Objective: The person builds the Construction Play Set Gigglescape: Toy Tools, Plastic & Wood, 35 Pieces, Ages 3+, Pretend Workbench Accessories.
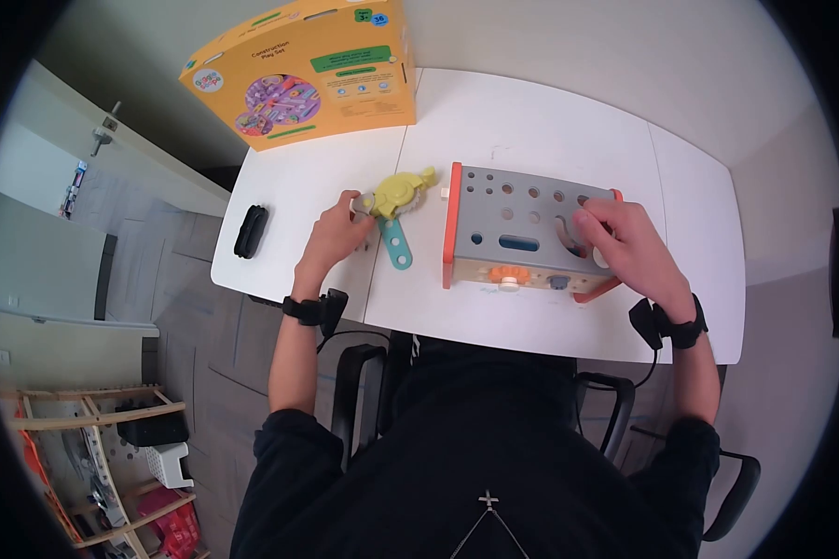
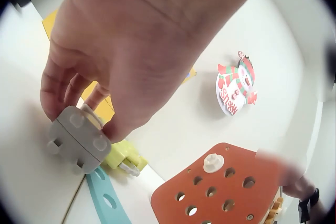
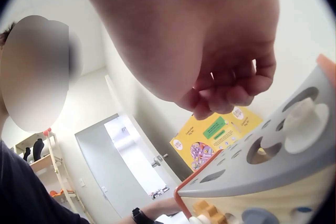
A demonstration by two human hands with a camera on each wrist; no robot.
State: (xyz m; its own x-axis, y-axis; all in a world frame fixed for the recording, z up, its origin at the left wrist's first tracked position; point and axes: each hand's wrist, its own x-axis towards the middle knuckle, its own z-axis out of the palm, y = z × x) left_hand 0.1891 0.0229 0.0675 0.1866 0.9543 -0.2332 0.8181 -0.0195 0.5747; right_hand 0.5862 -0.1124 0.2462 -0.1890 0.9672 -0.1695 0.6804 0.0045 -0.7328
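My left hand [image 1: 337, 233] pinches a grey studded plastic block [image 2: 79, 139] between thumb and fingers, just above the white table. Close beside the block lies a yellow-green toy saw [image 1: 399, 194] with a toothed edge. A teal strip with holes [image 1: 397, 246] extends below the saw. My right hand [image 1: 625, 244], its fingers curled, is over the right end of a toy workbench [image 1: 522, 200]. Nothing shows in its grasp. Near it a white plastic screw [image 3: 304, 124] stands in the bench's grey top.
An orange play-set box [image 1: 317, 84] stands at the back left. A black case [image 1: 251, 231] lies near the table's left edge. The workbench has orange-red end panels [image 2: 220, 187], and an orange gear [image 1: 510, 273] sits on its front. A snowman decoration [image 2: 236, 85] hangs on the wall.
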